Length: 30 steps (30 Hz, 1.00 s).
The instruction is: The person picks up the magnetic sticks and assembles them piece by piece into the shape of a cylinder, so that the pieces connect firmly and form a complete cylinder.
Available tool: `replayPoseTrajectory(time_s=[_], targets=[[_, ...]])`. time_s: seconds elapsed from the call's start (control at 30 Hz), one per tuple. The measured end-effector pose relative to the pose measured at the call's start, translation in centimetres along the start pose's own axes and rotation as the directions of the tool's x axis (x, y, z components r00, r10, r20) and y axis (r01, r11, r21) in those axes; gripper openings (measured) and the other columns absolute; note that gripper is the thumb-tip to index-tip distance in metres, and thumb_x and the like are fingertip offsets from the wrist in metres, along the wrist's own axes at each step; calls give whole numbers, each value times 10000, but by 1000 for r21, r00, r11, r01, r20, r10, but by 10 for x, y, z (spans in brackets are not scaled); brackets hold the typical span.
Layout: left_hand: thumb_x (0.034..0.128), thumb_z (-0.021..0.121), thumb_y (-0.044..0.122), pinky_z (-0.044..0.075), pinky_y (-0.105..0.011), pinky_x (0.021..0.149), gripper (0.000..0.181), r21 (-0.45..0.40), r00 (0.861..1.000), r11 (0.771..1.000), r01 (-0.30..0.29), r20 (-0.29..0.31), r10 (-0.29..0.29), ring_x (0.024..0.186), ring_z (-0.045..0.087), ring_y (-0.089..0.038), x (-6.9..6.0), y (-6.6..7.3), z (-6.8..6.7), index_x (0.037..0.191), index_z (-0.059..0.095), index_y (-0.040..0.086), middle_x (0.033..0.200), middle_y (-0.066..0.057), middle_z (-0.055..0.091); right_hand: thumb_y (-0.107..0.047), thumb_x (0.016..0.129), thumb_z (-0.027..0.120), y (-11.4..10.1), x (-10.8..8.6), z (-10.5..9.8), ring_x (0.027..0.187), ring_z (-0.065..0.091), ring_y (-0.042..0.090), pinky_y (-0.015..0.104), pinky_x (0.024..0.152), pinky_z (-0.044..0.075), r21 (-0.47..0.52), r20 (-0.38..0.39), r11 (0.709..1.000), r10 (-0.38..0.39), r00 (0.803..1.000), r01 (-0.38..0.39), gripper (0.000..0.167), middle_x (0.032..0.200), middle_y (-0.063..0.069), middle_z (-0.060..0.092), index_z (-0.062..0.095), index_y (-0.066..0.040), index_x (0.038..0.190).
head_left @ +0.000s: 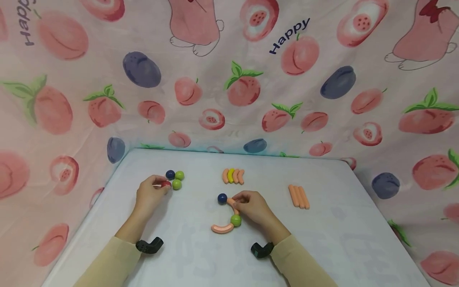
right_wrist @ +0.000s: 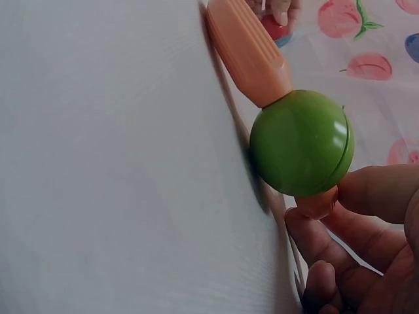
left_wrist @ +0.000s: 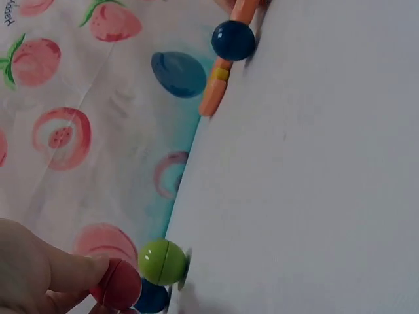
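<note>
My left hand [head_left: 148, 194] pinches a red ball [head_left: 166, 184] between thumb and fingers at the table's left. Close against it are a dark blue ball [head_left: 170, 174] and two green balls [head_left: 177, 184]. In the middle, my right hand [head_left: 254, 206] pinches a curved orange rod [head_left: 231, 202]. That rod joins another dark blue ball [head_left: 222, 199] at its far end and a green ball [right_wrist: 301, 142] at its near end. From the green ball a second curved orange rod [head_left: 222, 229] runs left. In the right wrist view, the fingers partly hide the pinched rod.
Behind the joined pieces lie several curved rods [head_left: 235, 175], one of them yellow. Three straight orange rods [head_left: 299, 197] lie side by side at the right. The white table [head_left: 344, 239] ends at a fruit-patterned cloth [head_left: 229, 131] behind and at both sides.
</note>
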<state>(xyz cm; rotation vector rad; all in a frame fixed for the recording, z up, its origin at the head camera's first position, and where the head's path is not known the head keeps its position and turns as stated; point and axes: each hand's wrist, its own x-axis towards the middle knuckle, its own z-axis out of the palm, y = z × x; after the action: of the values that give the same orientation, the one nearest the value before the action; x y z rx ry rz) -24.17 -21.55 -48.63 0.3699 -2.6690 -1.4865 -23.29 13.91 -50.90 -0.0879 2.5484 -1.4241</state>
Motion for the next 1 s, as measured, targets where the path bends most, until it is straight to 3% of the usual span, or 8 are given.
replayPoseTrajectory(time_s=[0.33, 0.57, 0.73, 1.0], targets=[[1000, 749, 127, 557, -271, 736, 323, -56, 988, 998, -40, 146, 48, 1085, 675, -277, -30, 26, 28, 1314, 704, 66, 1321, -170, 706, -209, 955, 793, -1, -1, -6, 916, 629, 189, 298, 774, 521, 4, -25, 1000, 29, 999, -29, 170, 956, 16, 738, 805, -155, 1116], [1000, 752, 115, 603, -296, 797, 229, -54, 963, 998, -24, 267, 38, 1039, 690, -222, -48, 34, 57, 1226, 727, 94, 1258, -121, 715, -194, 948, 786, -2, 0, -8, 920, 609, 202, 292, 758, 507, -1, -64, 999, 52, 997, -53, 162, 969, 39, 712, 805, -146, 1101], [974, 780, 89, 617, -306, 817, 185, -48, 949, 998, -35, 312, 48, 998, 693, -194, -60, 40, 76, 1151, 740, 124, 1196, -74, 728, -224, 960, 788, 0, -1, -8, 947, 605, 213, 300, 770, 508, -11, -76, 997, 69, 995, -70, 164, 993, 39, 711, 800, -158, 1110], [976, 783, 95, 598, -337, 843, 156, -38, 924, 996, -81, 371, 90, 958, 688, -164, -72, 42, 92, 1117, 745, 147, 1119, -32, 732, -229, 955, 787, 1, -5, -9, 929, 620, 208, 278, 743, 527, -28, -89, 995, 97, 991, -100, 185, 987, 37, 717, 792, -160, 1127]])
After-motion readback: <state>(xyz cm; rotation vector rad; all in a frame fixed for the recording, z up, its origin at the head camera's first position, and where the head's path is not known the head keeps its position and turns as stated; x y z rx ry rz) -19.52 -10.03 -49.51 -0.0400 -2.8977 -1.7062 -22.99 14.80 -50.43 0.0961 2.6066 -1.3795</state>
